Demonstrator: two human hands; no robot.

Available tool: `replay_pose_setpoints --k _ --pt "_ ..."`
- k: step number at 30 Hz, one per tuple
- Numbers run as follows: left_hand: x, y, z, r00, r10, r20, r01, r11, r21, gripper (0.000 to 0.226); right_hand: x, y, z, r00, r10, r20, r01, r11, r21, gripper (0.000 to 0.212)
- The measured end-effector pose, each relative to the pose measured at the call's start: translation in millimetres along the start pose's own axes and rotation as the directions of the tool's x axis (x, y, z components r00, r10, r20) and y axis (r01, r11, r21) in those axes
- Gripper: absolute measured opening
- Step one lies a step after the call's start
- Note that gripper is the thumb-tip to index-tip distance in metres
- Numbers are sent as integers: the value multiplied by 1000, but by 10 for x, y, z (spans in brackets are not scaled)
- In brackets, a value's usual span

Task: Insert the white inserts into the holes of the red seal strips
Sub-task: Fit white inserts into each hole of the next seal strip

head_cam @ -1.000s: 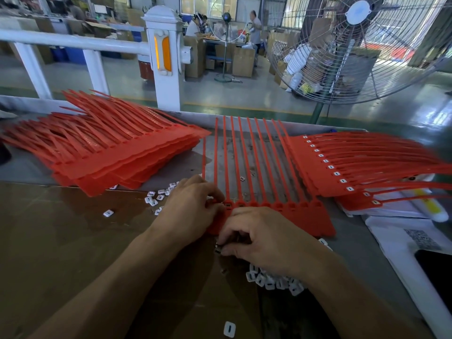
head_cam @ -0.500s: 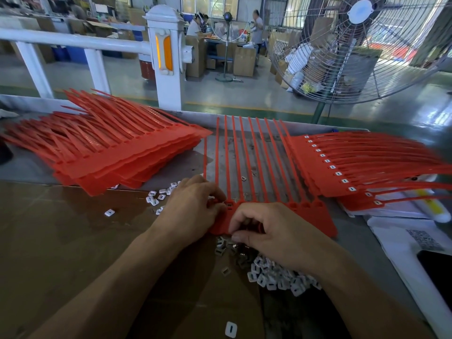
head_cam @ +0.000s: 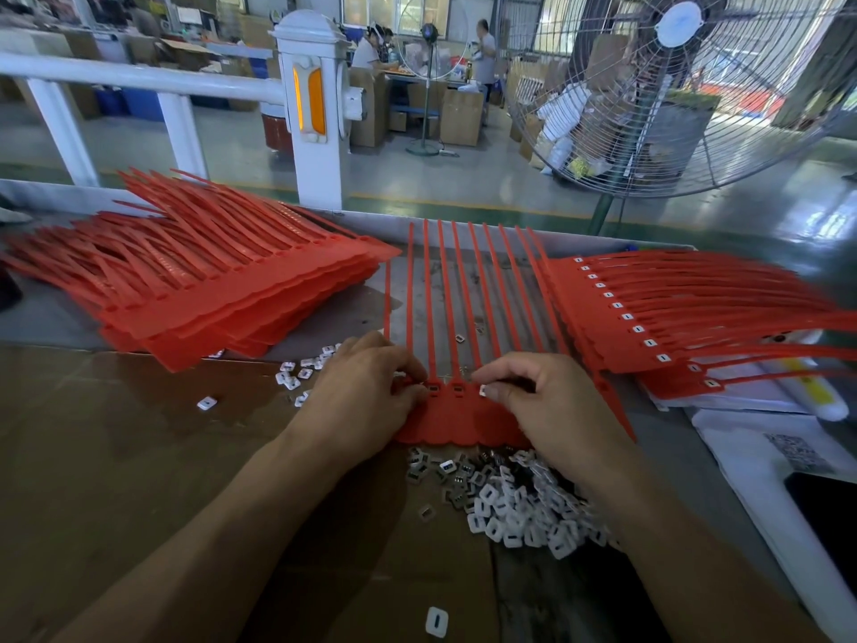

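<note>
In the middle of the frame lies a red sheet of seal strips (head_cam: pixel 457 417), its long thin tails pointing away toward the top. The right hand (head_cam: pixel 552 401) pinches one small white insert (head_cam: pixel 482 390) between thumb and finger and holds it right at the top edge of the sheet, by a hole. The left hand (head_cam: pixel 359 396) has its fingers curled down on the sheet's left end; I think it is holding the sheet flat, but I cannot tell if it pinches anything. Two holes (head_cam: pixel 445 388) between the hands look dark and not yet filled.

A big heap of white inserts (head_cam: pixel 514 498) sits just below the sheet, with a smaller scatter (head_cam: pixel 297 375) to the left. On the right of the frame, a fanned stack of sheets (head_cam: pixel 658 313) already shows white inserts in its holes, so those look done. On the left, a tall pile of red sheets (head_cam: pixel 222 290) shows no white, so I would guess a lot of work is still left.
</note>
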State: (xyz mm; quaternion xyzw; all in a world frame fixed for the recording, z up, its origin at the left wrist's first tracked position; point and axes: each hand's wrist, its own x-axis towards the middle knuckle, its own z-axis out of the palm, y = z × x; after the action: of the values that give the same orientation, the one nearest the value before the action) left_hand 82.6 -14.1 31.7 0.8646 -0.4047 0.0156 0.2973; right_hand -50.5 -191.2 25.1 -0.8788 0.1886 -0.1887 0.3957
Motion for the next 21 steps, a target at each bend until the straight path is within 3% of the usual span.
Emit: replay_pose_setpoints --k 5,21 --pt "-8 7 0 1000 -5 6 5 1000 6 17 65 39 16 998 -13 -68 9 998 -63 16" --pt "-16 9 -9 1000 -7 6 7 1000 11 17 129 -9 53 999 -31 -39 23 979 -205 17"
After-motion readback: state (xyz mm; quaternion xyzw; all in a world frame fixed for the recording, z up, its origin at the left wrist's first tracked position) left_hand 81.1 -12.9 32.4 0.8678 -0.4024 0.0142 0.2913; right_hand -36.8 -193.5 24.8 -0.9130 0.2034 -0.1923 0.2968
